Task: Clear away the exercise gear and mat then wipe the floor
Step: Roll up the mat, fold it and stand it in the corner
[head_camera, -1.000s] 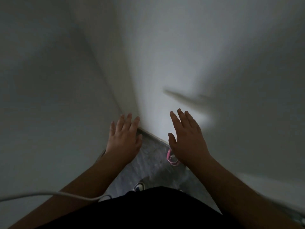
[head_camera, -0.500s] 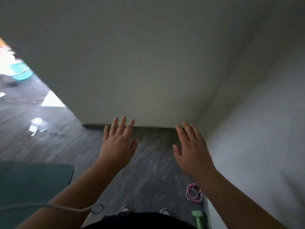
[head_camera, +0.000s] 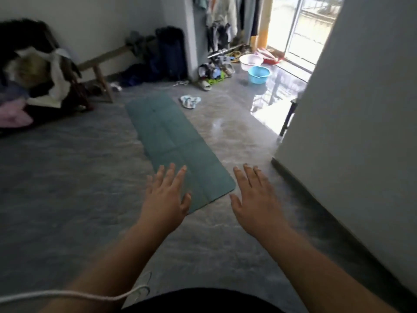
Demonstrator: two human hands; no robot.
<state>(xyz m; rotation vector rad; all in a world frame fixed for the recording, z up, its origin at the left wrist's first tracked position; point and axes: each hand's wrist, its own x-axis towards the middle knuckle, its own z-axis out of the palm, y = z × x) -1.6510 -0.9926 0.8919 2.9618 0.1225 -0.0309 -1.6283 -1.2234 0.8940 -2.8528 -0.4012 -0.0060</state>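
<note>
A green exercise mat (head_camera: 171, 141) lies flat and unrolled on the grey floor (head_camera: 67, 177), running away from me toward the back. My left hand (head_camera: 165, 199) hovers over the mat's near corner, palm down, fingers spread, holding nothing. My right hand (head_camera: 255, 199) is held out just right of that corner, above bare floor, also spread and empty. A small white and blue cloth (head_camera: 190, 101) lies on the floor beside the mat's far end.
A white wall (head_camera: 349, 132) with a dark skirting closes the right side. A blue basin (head_camera: 259, 74) and a white basin (head_camera: 251, 61) stand near the bright balcony door. Shoes, hanging clothes, a wooden bench (head_camera: 101, 64) and a clothes pile (head_camera: 33, 86) line the back and left.
My view has swung left, away from the wall corner, and the room with the whole mat has come into sight. Both hands stay spread and empty in front of me.
</note>
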